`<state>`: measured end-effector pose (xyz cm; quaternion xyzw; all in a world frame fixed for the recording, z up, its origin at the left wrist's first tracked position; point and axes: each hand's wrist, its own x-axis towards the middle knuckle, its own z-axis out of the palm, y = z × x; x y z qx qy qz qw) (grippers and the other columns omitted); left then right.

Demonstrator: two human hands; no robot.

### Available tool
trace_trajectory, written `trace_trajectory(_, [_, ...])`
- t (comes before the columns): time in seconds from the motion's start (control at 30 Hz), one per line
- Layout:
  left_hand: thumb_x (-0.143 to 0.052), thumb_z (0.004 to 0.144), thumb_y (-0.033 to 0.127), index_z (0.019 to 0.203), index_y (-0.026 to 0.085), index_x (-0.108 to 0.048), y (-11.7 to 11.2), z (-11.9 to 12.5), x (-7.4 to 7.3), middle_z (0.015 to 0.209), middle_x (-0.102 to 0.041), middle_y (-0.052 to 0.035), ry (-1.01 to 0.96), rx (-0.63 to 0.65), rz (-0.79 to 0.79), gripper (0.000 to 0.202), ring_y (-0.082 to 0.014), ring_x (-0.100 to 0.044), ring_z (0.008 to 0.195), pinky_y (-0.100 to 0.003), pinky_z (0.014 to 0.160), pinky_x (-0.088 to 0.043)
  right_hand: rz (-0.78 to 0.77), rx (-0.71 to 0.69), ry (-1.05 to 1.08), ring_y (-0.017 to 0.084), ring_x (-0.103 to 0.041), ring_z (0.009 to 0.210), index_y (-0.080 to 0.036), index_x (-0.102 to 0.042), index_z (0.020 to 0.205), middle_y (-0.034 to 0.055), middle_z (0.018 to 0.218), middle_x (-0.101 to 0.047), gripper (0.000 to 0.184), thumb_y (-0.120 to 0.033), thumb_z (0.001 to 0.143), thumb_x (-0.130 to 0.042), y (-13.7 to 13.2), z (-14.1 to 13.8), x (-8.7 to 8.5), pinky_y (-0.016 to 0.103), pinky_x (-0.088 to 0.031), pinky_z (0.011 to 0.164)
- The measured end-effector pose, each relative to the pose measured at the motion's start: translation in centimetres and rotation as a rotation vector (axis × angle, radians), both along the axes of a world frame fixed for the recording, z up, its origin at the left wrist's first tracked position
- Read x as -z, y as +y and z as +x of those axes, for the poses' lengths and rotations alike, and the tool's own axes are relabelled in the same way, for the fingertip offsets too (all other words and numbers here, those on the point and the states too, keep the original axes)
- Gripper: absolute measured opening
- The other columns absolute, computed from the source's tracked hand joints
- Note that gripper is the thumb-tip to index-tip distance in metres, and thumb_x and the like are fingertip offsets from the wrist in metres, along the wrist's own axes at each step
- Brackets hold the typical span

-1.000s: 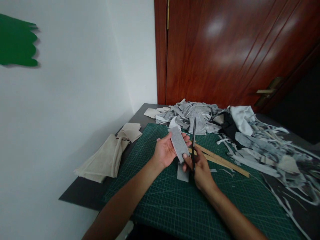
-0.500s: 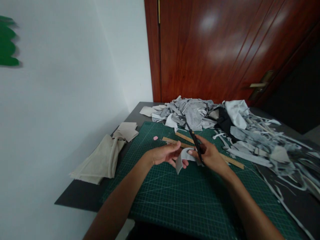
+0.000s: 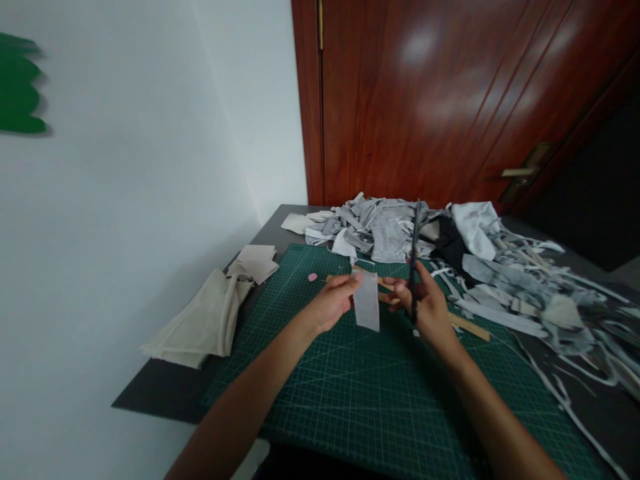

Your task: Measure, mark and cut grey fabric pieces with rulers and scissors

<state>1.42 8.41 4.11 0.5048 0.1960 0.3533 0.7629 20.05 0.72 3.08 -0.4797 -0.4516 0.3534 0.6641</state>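
Observation:
My left hand (image 3: 332,303) pinches the top corner of a small pale grey fabric strip (image 3: 367,301), which hangs down above the green cutting mat (image 3: 360,393). My right hand (image 3: 430,307) grips black scissors (image 3: 414,257) with the blades closed and pointing up and away; its fingertips also touch the strip's upper right corner. Both hands hover just above the mat, in front of a wooden ruler (image 3: 463,323).
A heap of grey, white and black fabric scraps (image 3: 450,250) covers the back and right of the dark table. Folded beige cloth (image 3: 207,320) and beige squares (image 3: 256,261) lie at the left. A small pink object (image 3: 313,277) rests on the mat. Behind stands a wooden door (image 3: 450,100).
The strip was curled low between my hands; now it hangs straight from my left fingers. The scissors have swung from tilted left to pointing upright. The second grey piece is no longer in sight.

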Motion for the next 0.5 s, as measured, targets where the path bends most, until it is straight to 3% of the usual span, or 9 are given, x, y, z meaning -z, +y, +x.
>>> trace_trajectory(0.07, [-0.08, 0.083, 0.058, 0.089, 0.012, -0.077, 0.3, 0.3, 0.0, 0.079, -0.073, -0.0075, -0.029, -0.208, 0.087, 0.046, -0.0185, -0.066, 0.073, -0.029, 0.071, -0.05, 0.008, 0.012, 0.05, 0.018, -0.066, 0.057, -0.023, -0.047, 0.148, 0.0049, 0.09, -0.077, 0.081, -0.057, 0.083, -0.081, -0.4, -0.4, -0.4, 0.027, -0.052, 0.044])
trace_trajectory(0.17, [-0.08, 0.08, 0.063, 0.078, 0.014, -0.071, 0.7, 0.5, -0.2, 0.067, -0.063, -0.0014, -0.047, -0.404, 0.148, 0.05, -0.0136, -0.055, 0.061, -0.025, 0.059, -0.041, 0.025, -0.051, 0.083, 0.014, -0.058, 0.048, -0.024, -0.045, 0.142, -0.0016, 0.078, -0.072, 0.071, -0.059, 0.089, -0.075, -0.8, -1.6, -0.1, 0.023, -0.047, 0.041])
trace_trajectory(0.3, [-0.075, 0.085, 0.062, 0.08, 0.017, -0.065, 1.8, -0.3, -0.8, 0.07, -0.058, 0.0012, -0.066, -0.639, 0.227, 0.046, -0.0123, -0.05, 0.062, -0.025, 0.06, -0.04, 0.031, -0.239, 0.098, 0.015, -0.062, 0.051, -0.025, -0.04, 0.145, -0.0003, 0.082, -0.073, 0.072, -0.064, 0.093, -0.069, -1.1, -3.6, 1.4, 0.027, -0.051, 0.049])
trace_trajectory(0.4, [-0.068, 0.092, 0.056, 0.071, 0.019, -0.056, 2.5, -1.4, -1.4, 0.066, -0.051, 0.0026, 0.061, -0.846, 0.424, 0.044, -0.0126, -0.045, 0.062, -0.025, 0.059, -0.035, 0.034, -0.359, 0.084, 0.017, -0.066, 0.062, -0.025, -0.039, 0.15, 0.0025, 0.089, -0.074, 0.072, -0.068, 0.097, -0.06, -1.5, -4.5, 2.1, 0.031, -0.053, 0.061])
trace_trajectory(0.5, [-0.063, 0.097, 0.045, 0.067, 0.021, -0.049, 2.7, -2.5, -2.0, 0.064, -0.046, 0.0036, 0.217, -1.042, 0.6, 0.04, -0.0135, -0.042, 0.062, -0.027, 0.06, -0.031, -0.021, -0.481, -0.013, 0.018, -0.066, 0.069, -0.023, -0.041, 0.152, 0.0032, 0.089, -0.072, 0.076, -0.069, 0.094, -0.063, -1.9, -4.8, 2.0, 0.032, -0.053, 0.07])
